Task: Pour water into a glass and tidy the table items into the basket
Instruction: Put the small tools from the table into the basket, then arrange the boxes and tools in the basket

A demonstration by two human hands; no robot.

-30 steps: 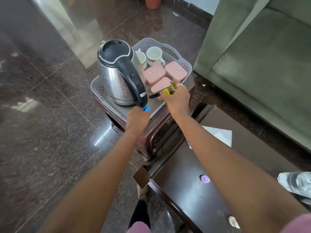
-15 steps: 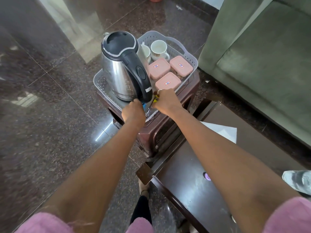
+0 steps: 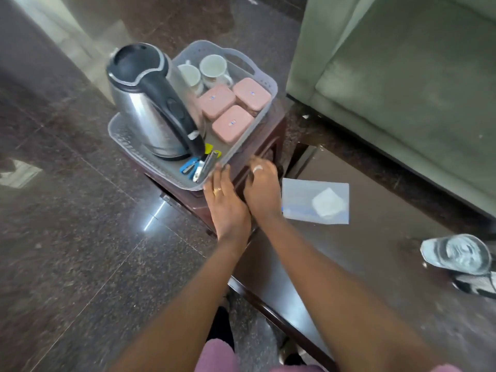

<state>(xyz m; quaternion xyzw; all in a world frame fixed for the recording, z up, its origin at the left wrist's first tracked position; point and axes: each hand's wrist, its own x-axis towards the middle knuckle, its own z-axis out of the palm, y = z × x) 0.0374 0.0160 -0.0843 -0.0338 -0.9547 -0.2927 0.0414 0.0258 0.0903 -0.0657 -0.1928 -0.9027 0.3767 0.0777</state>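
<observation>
Over at the side table (image 3: pixel 268 146), the grey basket (image 3: pixel 272 88) is nearly full: the kettle (image 3: pixel 145 103), two cups (image 3: pixel 213 67), three pink boxes (image 3: pixel 232 124), and a blue stapler (image 3: pixel 189 165) lying at its near corner.

Both hands sit close together at that corner. The left hand (image 3: pixel 228 197) is released, its fingers straight and its tips at the basket's rim, holding nothing. The right hand (image 3: pixel 261 187) is knuckles-up with the fingers bent over the side table's edge. The blur hides the tips, so I cannot tell whether it grips anything.

Now look right. A flat pale sheet (image 3: pixel 300 194) lies on the dark low table (image 3: pixel 375 264), just beside the right hand, with a small white folded piece (image 3: pixel 327 202) on top. Its long side runs left to right, pointing away from that hand, and the near short edge is the one within reach. The right hand is clearly nearer, with the basket up and to the left, so this looks like a short carry.

The glass (image 3: pixel 456 255) stands well apart at the far right, and it appears to be filled.
</observation>
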